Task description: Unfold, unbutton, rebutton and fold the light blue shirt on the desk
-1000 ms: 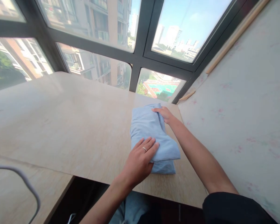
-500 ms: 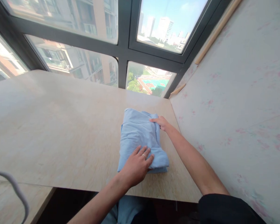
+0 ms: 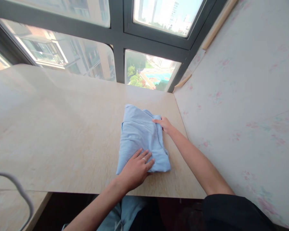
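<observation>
A folded light blue shirt-like garment [image 3: 141, 134] lies on the pale tabletop, with soft creases and layers peeking out along its right side. My left hand [image 3: 137, 168], a ring on one finger, rests on its near edge. The fingers are stretched and spread over the cloth, and the thumb sits low by the edge, partly hidden. At the far right side, my right hand [image 3: 164, 124] pinches the edge. Its thumb lies on top of the fabric, while the other fingers are mostly out of sight beneath or behind it.
A grey-framed window [image 3: 120, 41] runs behind the tabletop [image 3: 69, 138]. Close on the right stands a flower-patterned wall [image 3: 231, 112]. A grey cable [image 3: 19, 189] curves over the lower left, near a second wooden surface [image 3: 9, 208].
The view has tilted slightly down. The lower layer that stuck out at the garment's near right corner no longer shows there; a bit now peeks out on the right side. Both hands stay in place.
</observation>
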The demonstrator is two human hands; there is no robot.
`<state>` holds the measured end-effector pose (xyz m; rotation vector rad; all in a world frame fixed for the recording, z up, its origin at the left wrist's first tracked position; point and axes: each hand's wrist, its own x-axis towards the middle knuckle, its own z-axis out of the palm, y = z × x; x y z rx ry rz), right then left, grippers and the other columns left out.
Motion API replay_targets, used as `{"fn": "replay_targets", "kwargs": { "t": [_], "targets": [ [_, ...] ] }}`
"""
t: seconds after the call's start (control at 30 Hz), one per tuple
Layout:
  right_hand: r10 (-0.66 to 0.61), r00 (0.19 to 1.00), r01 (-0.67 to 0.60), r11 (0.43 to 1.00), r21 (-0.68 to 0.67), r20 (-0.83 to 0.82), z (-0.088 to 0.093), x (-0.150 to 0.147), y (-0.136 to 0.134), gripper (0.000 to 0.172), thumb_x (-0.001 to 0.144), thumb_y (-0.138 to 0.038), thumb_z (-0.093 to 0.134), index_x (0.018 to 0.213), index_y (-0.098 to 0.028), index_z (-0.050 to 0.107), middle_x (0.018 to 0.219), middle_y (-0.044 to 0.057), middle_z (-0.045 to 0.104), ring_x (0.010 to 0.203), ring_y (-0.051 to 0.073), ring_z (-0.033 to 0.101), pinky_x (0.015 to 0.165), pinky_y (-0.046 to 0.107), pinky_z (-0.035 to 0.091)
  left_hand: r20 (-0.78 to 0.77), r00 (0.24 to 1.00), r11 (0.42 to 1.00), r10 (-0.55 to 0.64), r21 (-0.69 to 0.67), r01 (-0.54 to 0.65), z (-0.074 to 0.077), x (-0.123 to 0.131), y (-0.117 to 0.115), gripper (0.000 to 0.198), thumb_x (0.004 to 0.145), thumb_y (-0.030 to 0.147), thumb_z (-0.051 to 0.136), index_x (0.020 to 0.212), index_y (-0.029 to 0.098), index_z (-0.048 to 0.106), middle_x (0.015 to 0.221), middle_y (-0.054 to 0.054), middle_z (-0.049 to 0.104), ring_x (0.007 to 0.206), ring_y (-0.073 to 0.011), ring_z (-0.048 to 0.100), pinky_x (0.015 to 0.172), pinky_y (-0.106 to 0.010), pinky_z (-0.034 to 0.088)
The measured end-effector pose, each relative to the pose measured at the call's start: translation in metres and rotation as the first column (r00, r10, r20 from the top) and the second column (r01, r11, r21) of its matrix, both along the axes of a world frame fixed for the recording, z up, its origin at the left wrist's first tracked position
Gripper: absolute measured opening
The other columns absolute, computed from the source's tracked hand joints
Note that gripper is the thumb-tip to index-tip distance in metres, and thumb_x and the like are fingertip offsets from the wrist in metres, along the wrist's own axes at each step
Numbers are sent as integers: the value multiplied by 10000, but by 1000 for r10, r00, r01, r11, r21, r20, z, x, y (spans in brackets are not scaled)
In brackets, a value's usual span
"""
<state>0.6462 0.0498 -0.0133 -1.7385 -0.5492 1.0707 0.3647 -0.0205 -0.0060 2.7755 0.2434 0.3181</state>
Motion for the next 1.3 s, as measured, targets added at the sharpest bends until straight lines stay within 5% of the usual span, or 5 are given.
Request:
{"fn": "replay_targets", "kwargs": {
  "t": [0.3,0.7,0.9,1.07,1.3],
  "targets": [
    [72,994,-68,997,47,-85,11,-3,-22,267,724,-206,744,962,-168,630,894,49,738,739,153,686,628,244,567,24,998,998,58,-20,-57,13,2,-9,707,887,638,497,1366,119,500,1341,-175,597,1328,-321,481,1147,-524,284],
    [389,898,-429,876,-220,-204,38,6,-72,382,579,-262,874,826,-170,598,759,45,718,619,160,679,494,219,537,14,993,993,114,27,-114,1,27,-15,580,950,497,478,1374,100,489,1470,-193,471,1416,-304,370,1170,-507,252],
    [273,961,-275,942,-195,-33,13,3,-82,273,610,-210,782,787,-163,579,598,-6,632,506,108,589,374,156,351,-6,997,995,83,48,-83,-12,20,-17,622,943,509,485,1405,93,458,1504,-173,433,1429,-298,347,1184,-478,239],
    [-8,890,13,1000,-7,456,12,-5,-74,232,738,-276,658,933,-175,586,665,-24,632,522,105,556,453,186,391,10,997,994,81,72,-81,-17,20,-17,676,928,562,483,1424,104,439,1526,-166,401,1444,-298,316,1194,-480,211],
    [202,779,-150,979,-136,594,12,-27,-18,436,775,-463,663,1084,-155,650,1027,99,710,964,221,667,815,296,501,-12,997,993,82,83,-80,-22,20,-20,755,928,623,421,1465,94,386,1556,-171,342,1463,-301,272,1204,-477,170]
  ]
}}
